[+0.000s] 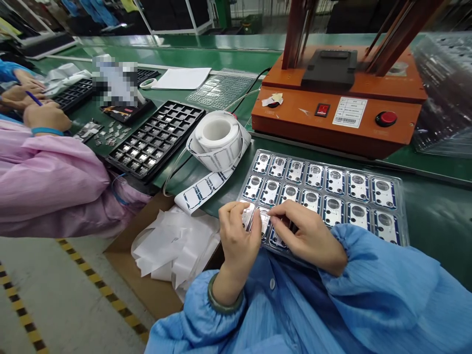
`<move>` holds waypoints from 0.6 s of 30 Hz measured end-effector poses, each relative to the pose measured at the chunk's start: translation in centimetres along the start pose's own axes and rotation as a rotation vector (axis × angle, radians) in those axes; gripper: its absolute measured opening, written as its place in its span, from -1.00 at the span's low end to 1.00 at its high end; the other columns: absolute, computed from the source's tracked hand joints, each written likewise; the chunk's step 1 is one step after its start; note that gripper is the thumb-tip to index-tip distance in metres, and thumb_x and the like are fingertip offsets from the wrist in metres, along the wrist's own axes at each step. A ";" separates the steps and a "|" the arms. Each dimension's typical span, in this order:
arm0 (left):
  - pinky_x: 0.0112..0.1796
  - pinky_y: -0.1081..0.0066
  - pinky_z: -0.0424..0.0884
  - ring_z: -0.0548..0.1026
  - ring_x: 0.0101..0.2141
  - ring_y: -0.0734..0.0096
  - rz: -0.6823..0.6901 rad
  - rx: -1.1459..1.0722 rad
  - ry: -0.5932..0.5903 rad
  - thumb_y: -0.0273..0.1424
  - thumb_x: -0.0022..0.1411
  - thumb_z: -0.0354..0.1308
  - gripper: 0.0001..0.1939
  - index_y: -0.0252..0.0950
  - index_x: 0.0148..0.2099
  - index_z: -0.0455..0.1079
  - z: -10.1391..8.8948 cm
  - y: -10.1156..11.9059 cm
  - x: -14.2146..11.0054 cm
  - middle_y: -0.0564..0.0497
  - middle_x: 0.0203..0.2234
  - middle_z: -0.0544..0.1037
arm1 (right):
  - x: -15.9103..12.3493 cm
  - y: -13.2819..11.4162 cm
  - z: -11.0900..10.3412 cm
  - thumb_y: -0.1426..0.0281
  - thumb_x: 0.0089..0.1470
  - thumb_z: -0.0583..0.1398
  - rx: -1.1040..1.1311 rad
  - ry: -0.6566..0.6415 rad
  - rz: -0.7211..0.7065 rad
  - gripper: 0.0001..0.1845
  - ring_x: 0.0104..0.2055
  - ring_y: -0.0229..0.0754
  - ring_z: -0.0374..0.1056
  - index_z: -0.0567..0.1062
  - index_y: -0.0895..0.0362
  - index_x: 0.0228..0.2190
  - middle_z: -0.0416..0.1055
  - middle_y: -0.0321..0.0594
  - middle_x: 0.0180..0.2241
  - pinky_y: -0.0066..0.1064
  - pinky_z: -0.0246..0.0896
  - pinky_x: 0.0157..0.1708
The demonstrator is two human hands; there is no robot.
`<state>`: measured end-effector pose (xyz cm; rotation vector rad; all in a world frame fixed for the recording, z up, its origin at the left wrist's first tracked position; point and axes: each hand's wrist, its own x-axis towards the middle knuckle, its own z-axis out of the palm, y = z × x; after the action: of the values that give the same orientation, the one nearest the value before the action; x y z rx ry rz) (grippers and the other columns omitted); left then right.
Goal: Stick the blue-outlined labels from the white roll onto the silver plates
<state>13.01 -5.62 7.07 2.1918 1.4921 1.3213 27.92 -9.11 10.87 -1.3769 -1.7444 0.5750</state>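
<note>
A clear plastic tray (400,206) holds rows of white-and-blue flat parts with round marks, such as this part (383,192). My left hand (238,241) is over its near left corner, fingers curled and thumb raised beside a pale, shiny part (264,220). My right hand (309,238) lies over the near row, thumb and index finger brought together at the same part's right edge. The fingers hide some of the tray. What exactly sits between the fingertips of either hand is too small to tell.
A label roll (216,135) trails a strip towards the tray. Left of it are a black compartment tray (158,137) and a co-worker's pink sleeve (55,182). An orange machine (295,113) stands behind. Below, a cardboard box (147,290) holds crumpled backing paper (177,243).
</note>
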 end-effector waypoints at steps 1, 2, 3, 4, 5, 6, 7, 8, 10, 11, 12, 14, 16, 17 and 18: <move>-0.20 0.30 0.41 0.40 -0.17 0.30 0.004 -0.025 0.067 -0.47 0.17 0.17 -0.80 -0.32 -0.13 0.32 -0.2 -0.1 0.0 -0.10 -0.23 0.37 | 0.0 0.0 0.0 0.50 0.16 0.10 0.001 0.003 0.001 -0.88 -0.41 -0.27 0.29 0.45 0.19 -0.29 0.36 -0.26 -0.45 -0.41 0.20 -0.40; -0.17 0.29 0.41 0.39 -0.14 0.30 -0.001 -0.039 0.138 -0.49 0.17 0.17 -0.81 -0.31 -0.13 0.32 -0.4 -0.3 0.0 -0.11 -0.21 0.37 | 0.0 -0.1 0.0 0.50 0.16 0.10 0.006 0.008 0.004 -0.88 -0.41 -0.27 0.29 0.45 0.19 -0.28 0.35 -0.26 -0.45 -0.41 0.20 -0.40; -0.13 0.27 0.40 0.38 -0.11 0.29 -0.018 -0.045 0.206 -0.50 0.17 0.16 -0.81 -0.31 -0.13 0.32 -0.6 -0.7 0.0 -0.11 -0.19 0.36 | 0.0 -0.1 0.0 0.50 0.17 0.10 0.012 0.015 0.004 -0.89 -0.41 -0.28 0.29 0.44 0.20 -0.29 0.35 -0.26 -0.45 -0.42 0.20 -0.41; -0.10 0.25 0.38 0.36 -0.07 0.28 -0.052 -0.047 0.267 -0.50 0.17 0.16 -0.80 -0.30 -0.12 0.31 -0.7 -1.2 0.0 -0.11 -0.16 0.36 | 0.0 -0.2 -0.1 0.50 0.17 0.10 0.019 0.018 0.004 -0.89 -0.41 -0.28 0.29 0.44 0.20 -0.29 0.35 -0.26 -0.45 -0.42 0.20 -0.40; -0.06 0.23 0.36 0.34 -0.02 0.27 -0.103 -0.050 0.321 -0.49 0.17 0.15 -0.79 -0.30 -0.11 0.31 -0.9 -1.8 0.0 -0.12 -0.13 0.34 | 0.0 -0.3 -0.1 0.50 0.17 0.10 0.024 0.017 0.001 -0.89 -0.41 -0.28 0.29 0.44 0.20 -0.30 0.35 -0.26 -0.45 -0.43 0.20 -0.40; -0.02 0.21 0.34 0.31 0.02 0.26 -0.167 -0.053 0.367 -0.47 0.18 0.14 -0.77 -0.29 -0.08 0.29 -0.9 -2.6 0.0 -0.14 -0.09 0.32 | 0.0 -0.4 -0.1 0.50 0.17 0.10 0.026 0.012 -0.001 -0.89 -0.40 -0.28 0.30 0.43 0.19 -0.31 0.35 -0.25 -0.45 -0.42 0.20 -0.40; 0.03 0.19 0.30 0.28 0.07 0.24 -0.238 -0.055 0.404 -0.45 0.19 0.13 -0.73 -0.28 -0.04 0.27 -0.9 -3.6 -0.1 -0.16 -0.04 0.30 | -0.1 -0.4 -0.1 0.51 0.17 0.10 0.028 0.000 -0.003 -0.89 -0.40 -0.28 0.29 0.43 0.18 -0.32 0.35 -0.25 -0.44 -0.42 0.20 -0.40; 0.08 0.16 0.24 0.24 0.12 0.23 -0.311 -0.054 0.431 -0.43 0.20 0.12 -0.68 -0.28 0.01 0.24 -0.9 -4.6 -0.1 -0.18 0.01 0.28 | -0.1 -0.4 0.0 0.51 0.17 0.10 0.026 -0.012 -0.003 -0.90 -0.41 -0.28 0.29 0.43 0.18 -0.32 0.35 -0.26 -0.45 -0.43 0.20 -0.41; 0.17 0.10 0.11 0.16 0.19 0.18 -0.444 -0.034 0.457 -0.37 0.20 0.13 -0.56 -0.30 0.11 0.17 -0.8 -6.9 -0.3 -0.25 0.10 0.21 | -0.2 -0.3 0.1 0.50 0.17 0.10 0.021 -0.036 -0.001 -0.90 -0.42 -0.28 0.29 0.43 0.16 -0.31 0.34 -0.27 -0.44 -0.43 0.19 -0.42; 0.19 0.08 0.06 0.12 0.22 0.14 -0.501 -0.030 0.454 -0.33 0.20 0.12 -0.50 -0.32 0.16 0.12 -0.8 -8.0 -0.3 -0.28 0.14 0.17 | -0.2 -0.2 0.2 0.50 0.17 0.10 0.020 -0.044 0.003 -0.90 -0.42 -0.28 0.29 0.43 0.15 -0.31 0.34 -0.27 -0.44 -0.43 0.20 -0.42; 0.20 0.07 0.03 0.10 0.24 0.12 -0.550 -0.029 0.451 -0.28 0.22 0.11 -0.45 -0.33 0.19 0.08 -0.9 -9.0 -0.2 -0.31 0.18 0.14 | -0.3 -0.2 0.2 0.50 0.17 0.10 0.020 -0.052 0.009 -0.90 -0.42 -0.28 0.29 0.43 0.14 -0.30 0.35 -0.28 -0.44 -0.43 0.20 -0.42; 0.20 0.07 0.04 0.10 0.24 0.08 -0.613 -0.034 0.435 -0.21 0.23 0.08 -0.41 -0.33 0.23 0.05 -1.0 -10.6 0.2 -0.33 0.21 0.12 | -0.3 -0.1 0.3 0.50 0.18 0.10 0.018 -0.063 0.021 -0.90 -0.40 -0.28 0.30 0.42 0.13 -0.30 0.36 -0.28 -0.43 -0.43 0.22 -0.41; 0.17 0.08 0.11 0.16 0.21 0.06 -0.631 -0.016 0.413 -0.18 0.21 0.10 -0.41 -0.33 0.21 0.11 -1.1 -11.7 0.8 -0.32 0.17 0.19 | -0.2 -0.2 0.4 0.49 0.18 0.10 0.011 -0.072 0.035 -0.90 -0.38 -0.27 0.32 0.42 0.12 -0.29 0.37 -0.27 -0.41 -0.44 0.23 -0.40; 0.14 0.10 0.16 0.22 0.17 0.06 -0.633 -0.007 0.398 -0.19 0.18 0.14 -0.42 -0.34 0.18 0.16 -1.0 -12.0 1.2 -0.31 0.12 0.25 | -0.2 -0.2 0.4 0.48 0.19 0.10 0.008 -0.076 0.043 -0.90 -0.38 -0.27 0.32 0.42 0.11 -0.29 0.38 -0.27 -0.41 -0.44 0.23 -0.41; 0.11 0.13 0.21 0.29 0.11 0.08 -0.635 -0.005 0.384 -0.21 0.15 0.18 -0.42 -0.35 0.16 0.20 -1.0 -12.3 1.5 -0.30 0.06 0.30 | -0.1 -0.2 0.4 0.47 0.19 0.10 0.005 -0.081 0.054 -0.90 -0.39 -0.27 0.32 0.42 0.11 -0.29 0.38 -0.27 -0.41 -0.44 0.24 -0.41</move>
<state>4.34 1.17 1.36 1.3017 2.0689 1.5283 27.43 -9.22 10.77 -1.4183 -1.7729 0.6720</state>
